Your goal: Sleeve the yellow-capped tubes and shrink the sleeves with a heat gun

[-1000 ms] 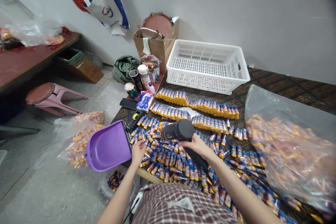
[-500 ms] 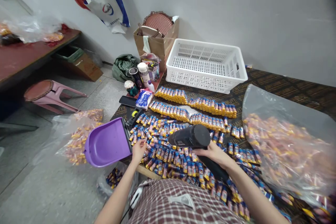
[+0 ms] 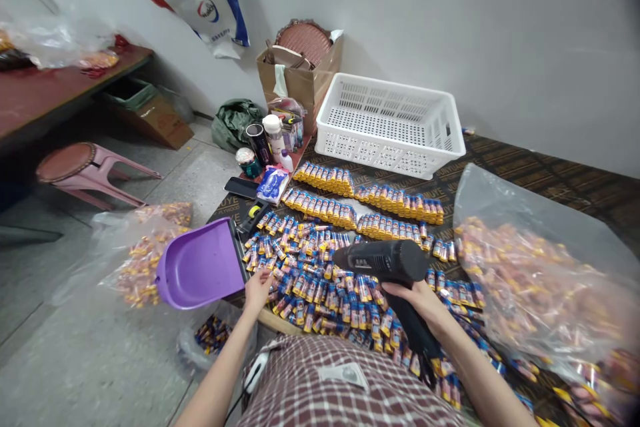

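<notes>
My right hand [image 3: 415, 300] is closed round the handle of a black hair dryer [image 3: 383, 260], whose nozzle points left over the table. Beneath it lie many loose small tubes [image 3: 320, 293] with blue tops, yellow bottoms and printed wraps. At the left edge of this heap is my left hand [image 3: 257, 288], its fingers stretched over the nearest tubes and touching them; no tube shows in its grasp. Just left of that hand, a purple dustpan [image 3: 200, 267] juts past the table edge. Behind the heap, more tubes stand packed in neat rows [image 3: 320, 207].
A white plastic crate [image 3: 390, 153] stands by the wall. To the right lies a clear bag of pinkish-yellow pieces [image 3: 540, 280]. Bottles [image 3: 274, 137], a phone [image 3: 241, 187] and a tape dispenser [image 3: 254, 215] are at the back left. Below the edge sits a bag of tubes [image 3: 213, 335].
The hair dryer in my right hand has moved right and its handle shows more. My left hand has shifted slightly left, its fingers less pinched. The view has turned a little.
</notes>
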Demonstrator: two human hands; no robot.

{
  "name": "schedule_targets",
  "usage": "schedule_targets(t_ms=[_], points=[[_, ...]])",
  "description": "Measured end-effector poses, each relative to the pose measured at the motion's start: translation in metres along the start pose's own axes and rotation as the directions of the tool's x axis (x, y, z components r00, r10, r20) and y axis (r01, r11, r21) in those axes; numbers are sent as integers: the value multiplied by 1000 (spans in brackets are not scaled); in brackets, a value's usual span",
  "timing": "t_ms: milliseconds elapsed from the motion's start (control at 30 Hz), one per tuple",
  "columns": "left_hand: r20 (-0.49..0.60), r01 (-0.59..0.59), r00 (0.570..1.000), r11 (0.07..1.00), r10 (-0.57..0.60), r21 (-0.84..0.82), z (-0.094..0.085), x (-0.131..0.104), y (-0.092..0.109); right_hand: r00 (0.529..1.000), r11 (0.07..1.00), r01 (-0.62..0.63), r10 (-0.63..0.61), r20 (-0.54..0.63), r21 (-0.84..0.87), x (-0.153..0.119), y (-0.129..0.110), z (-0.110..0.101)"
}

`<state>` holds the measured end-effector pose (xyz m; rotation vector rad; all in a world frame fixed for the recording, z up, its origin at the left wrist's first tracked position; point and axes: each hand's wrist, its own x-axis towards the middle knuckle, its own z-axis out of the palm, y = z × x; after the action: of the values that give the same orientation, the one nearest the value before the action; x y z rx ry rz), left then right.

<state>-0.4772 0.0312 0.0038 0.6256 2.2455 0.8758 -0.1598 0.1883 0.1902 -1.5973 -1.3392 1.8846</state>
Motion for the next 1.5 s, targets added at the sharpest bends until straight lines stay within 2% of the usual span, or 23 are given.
schedule_targets(t_ms=[133, 200, 267, 367, 500, 567, 667, 733, 833, 933, 1033, 1167, 1267, 1367, 1500], points=[[25, -63, 998, 997, 62, 33, 2, 13, 19, 995, 998, 55, -52, -80, 37, 11, -14, -8], [55, -131, 990, 989, 128, 64, 7, 26, 42, 988, 994, 91, -82, -127, 61, 19, -22, -16], [98, -228, 971, 968, 218, 108, 18, 41, 75, 983, 987, 123, -107, -152, 101, 27, -29, -25], [187, -387, 915, 907, 357, 166, 49, 61, 138, 967, 972, 179, -144, -211, 153, 34, -40, -38], [269, -490, 859, 850, 435, 192, 106, 73, 213, 956, 959, 206, -155, -249, 192, 34, -48, -49], [278, -478, 868, 844, 412, 243, 132, 73, 237, 959, 956, 197, -142, -246, 218, 31, -47, -53], [293, -431, 896, 812, 333, 394, 157, 72, 252, 956, 954, 180, -112, -272, 239, 28, -40, -59], [318, -432, 896, 779, 310, 455, 164, 70, 251, 957, 960, 153, -86, -275, 233, 28, -34, -62], [336, -446, 887, 775, 316, 448, 159, 61, 239, 968, 971, 105, -50, -246, 216, 35, -27, -62], [391, -458, 872, 769, 293, 446, 137, 48, 214, 977, 977, 90, -50, -206, 194, 47, -25, -56], [436, -450, 864, 772, 251, 449, 103, 34, 182, 988, 983, 81, -58, -145, 165, 61, -29, -47], [276, -283, 944, 869, 179, 406, 55, 29, 135, 994, 986, 85, -73, -86, 142, 72, -44, -32], [184, -195, 973, 925, 140, 327, 29, 31, 100, 993, 986, 115, -112, -30, 121, 78, -58, -19], [124, -162, 983, 946, 132, 281, 14, 31, 74, 991, 987, 134, -135, 14, 84, 85, -72, -4], [96, -131, 989, 968, 113, 216, 10, 29, 61, 988, 991, 135, -134, 82, -4, 101, -86, 16]])
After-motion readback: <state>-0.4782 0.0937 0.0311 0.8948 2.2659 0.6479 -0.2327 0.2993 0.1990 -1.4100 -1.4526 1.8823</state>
